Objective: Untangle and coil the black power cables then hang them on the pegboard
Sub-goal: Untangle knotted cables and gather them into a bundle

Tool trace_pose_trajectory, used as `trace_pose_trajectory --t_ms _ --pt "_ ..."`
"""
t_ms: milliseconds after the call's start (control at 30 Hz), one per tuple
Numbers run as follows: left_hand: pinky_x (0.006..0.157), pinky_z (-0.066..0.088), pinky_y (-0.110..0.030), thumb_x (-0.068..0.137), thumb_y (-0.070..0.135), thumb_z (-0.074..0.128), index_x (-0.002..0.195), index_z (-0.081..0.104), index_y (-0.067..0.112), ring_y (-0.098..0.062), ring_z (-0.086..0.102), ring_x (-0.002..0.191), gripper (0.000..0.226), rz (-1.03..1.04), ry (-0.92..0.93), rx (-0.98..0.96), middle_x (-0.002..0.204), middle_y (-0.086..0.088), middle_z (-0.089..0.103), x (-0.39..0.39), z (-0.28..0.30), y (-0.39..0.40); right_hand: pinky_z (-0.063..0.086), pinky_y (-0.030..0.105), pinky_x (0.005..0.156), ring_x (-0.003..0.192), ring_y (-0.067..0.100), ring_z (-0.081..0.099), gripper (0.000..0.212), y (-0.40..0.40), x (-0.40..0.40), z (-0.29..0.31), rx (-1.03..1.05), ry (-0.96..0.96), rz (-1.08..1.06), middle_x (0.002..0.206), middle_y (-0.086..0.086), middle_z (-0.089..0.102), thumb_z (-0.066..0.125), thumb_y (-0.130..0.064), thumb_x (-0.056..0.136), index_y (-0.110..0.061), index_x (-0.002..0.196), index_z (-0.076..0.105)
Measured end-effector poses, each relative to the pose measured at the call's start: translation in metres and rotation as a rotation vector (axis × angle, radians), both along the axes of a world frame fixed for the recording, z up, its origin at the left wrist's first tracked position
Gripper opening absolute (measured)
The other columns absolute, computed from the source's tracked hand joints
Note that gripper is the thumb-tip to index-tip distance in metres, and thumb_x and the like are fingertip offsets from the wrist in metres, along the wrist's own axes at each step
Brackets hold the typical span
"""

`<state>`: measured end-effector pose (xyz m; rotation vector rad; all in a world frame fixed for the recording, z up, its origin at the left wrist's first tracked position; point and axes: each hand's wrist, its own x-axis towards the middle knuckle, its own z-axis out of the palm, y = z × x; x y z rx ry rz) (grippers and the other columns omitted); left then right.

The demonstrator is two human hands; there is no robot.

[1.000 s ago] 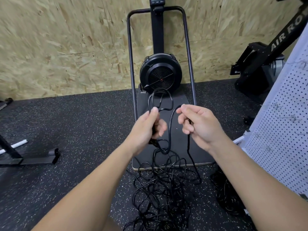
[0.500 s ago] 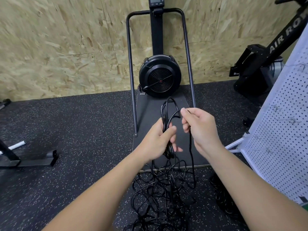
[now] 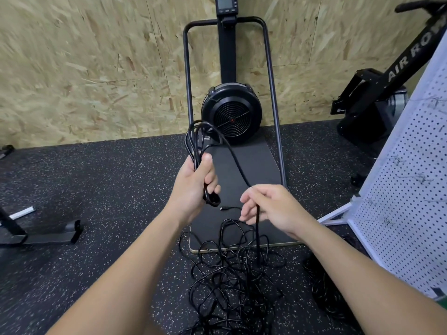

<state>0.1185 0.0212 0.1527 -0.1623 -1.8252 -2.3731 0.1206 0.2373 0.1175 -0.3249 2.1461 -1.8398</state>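
Black power cable point(image 3: 238, 163) loops are gripped upright in the left hand point(image 3: 193, 187); its free strand is pinched lightly by the right hand point(image 3: 271, 209) and drops into a tangle point(image 3: 232, 274) on the floor point(image 3: 96, 189) (pegboard point(image 3: 411, 189) at right).

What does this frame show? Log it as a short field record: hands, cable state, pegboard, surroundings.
left hand: left hand grips a coil of cable loops
right hand: right hand pinches the loose strand running from the coil
cable pile: tangled black cables on the floor, partly over the machine's platform
second bundle: another dark cable heap by the pegboard's foot
pegboard: white pegboard at right, no coil hung in view
task stage: coiling under way
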Motion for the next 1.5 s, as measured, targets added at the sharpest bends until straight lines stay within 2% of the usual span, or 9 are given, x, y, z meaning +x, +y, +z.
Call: trace_pose_trajectory --t_ms 133,233,400,500,633,767,1067,1333,1500 --pt "0.084 0.065 -0.046 0.119 0.026 0.048 0.118 0.045 0.016 -0.029 0.078 0.095 0.011 -0.030 0.043 -0.086 0.093 -0.012 0.071 0.002 -0.009 0.005 0.061 0.045 0.071 0.074 0.044 0.079 0.047 -0.010 0.009 0.010 0.070 0.044 -0.003 0.082 0.030 0.074 0.049 -0.031 0.119 0.007 0.099 0.069" --pt "0.104 0.060 -0.057 0.120 0.020 0.043 0.125 0.041 0.015 -0.038 0.071 0.130 0.007 -0.151 0.049 -0.054 0.135 -0.020 0.074 0.008 -0.011 0.013 0.058 0.039 0.062 0.061 0.037 0.072 0.052 -0.015 0.009 0.009 0.076 0.100 -0.084 0.074 0.028 0.073 0.048 -0.032 0.117 0.005 0.087 0.070" --pt "0.089 0.063 -0.042 0.119 0.023 0.048 0.115 0.039 0.004 -0.023 0.078 0.107 0.021 -0.183 0.093 -0.323 0.108 -0.027 0.075 0.020 -0.018 0.037 0.054 0.040 0.060 0.051 0.034 0.064 0.059 -0.019 0.008 0.011 0.086 0.130 -0.235 0.057 0.019 0.066 0.049 -0.039 0.113 -0.001 0.072 0.069" --pt "0.080 0.056 -0.035 0.117 0.019 0.053 0.113 0.046 0.001 -0.001 0.069 0.090 0.020 -0.086 0.146 -0.504 0.087 -0.004 0.060 0.018 -0.020 0.041 0.058 0.042 0.073 0.065 0.026 0.069 0.061 -0.020 0.010 0.011 0.449 0.315 -0.307 0.062 0.001 0.070 0.041 -0.050 0.110 -0.015 0.069 0.068" --pt "0.072 0.066 -0.047 0.118 0.017 0.049 0.125 0.047 0.015 -0.016 0.061 0.080 0.008 -0.196 0.025 -0.383 0.096 -0.001 0.057 0.014 -0.024 0.045 0.039 0.034 0.056 0.057 0.016 0.057 0.061 -0.012 0.006 0.013 0.744 0.575 -0.463 0.053 -0.006 0.058 0.044 -0.051 0.112 -0.021 0.062 0.058" --pt "0.078 0.064 -0.054 0.119 0.018 0.047 0.155 0.045 0.031 -0.024 0.064 0.078 0.038 -0.207 0.036 -0.421 0.098 -0.008 0.067 0.013 -0.029 0.046 0.035 0.033 0.053 0.053 0.014 0.053 0.057 -0.008 0.002 0.010 0.769 0.633 -0.475 0.051 -0.006 0.059 0.049 -0.048 0.110 -0.020 0.061 0.052" --pt "0.066 0.044 -0.034 0.114 0.029 0.059 0.121 0.065 0.024 -0.017 0.050 0.061 0.010 -0.234 0.066 -0.668 0.064 0.005 0.056 0.009 -0.021 0.032 0.034 0.037 0.063 0.059 0.015 0.049 0.043 -0.003 -0.006 0.002 0.548 0.714 -0.399 0.058 -0.008 0.050 0.049 -0.033 0.114 -0.032 0.071 0.049" --pt "0.065 0.051 -0.036 0.117 0.017 0.053 0.119 0.056 0.009 -0.025 0.056 0.061 0.008 -0.190 -0.068 -0.358 0.085 -0.006 0.072 0.013 -0.032 0.034 0.057 0.030 0.082 0.085 0.004 0.068 0.013 0.001 -0.007 0.019 0.228 0.413 -0.351 0.096 -0.009 0.073 0.066 -0.043 0.107 -0.030 0.109 0.068" --pt "0.066 0.059 -0.040 0.118 0.025 0.051 0.121 0.052 0.017 -0.030 0.065 0.065 0.008 -0.130 -0.126 -0.105 0.082 -0.009 0.060 0.005 -0.027 0.034 0.056 0.046 0.110 0.108 0.000 0.074 0.054 0.000 -0.005 -0.001 0.136 0.185 -0.151 0.122 -0.015 0.076 0.059 -0.073 0.100 -0.033 0.135 0.062"
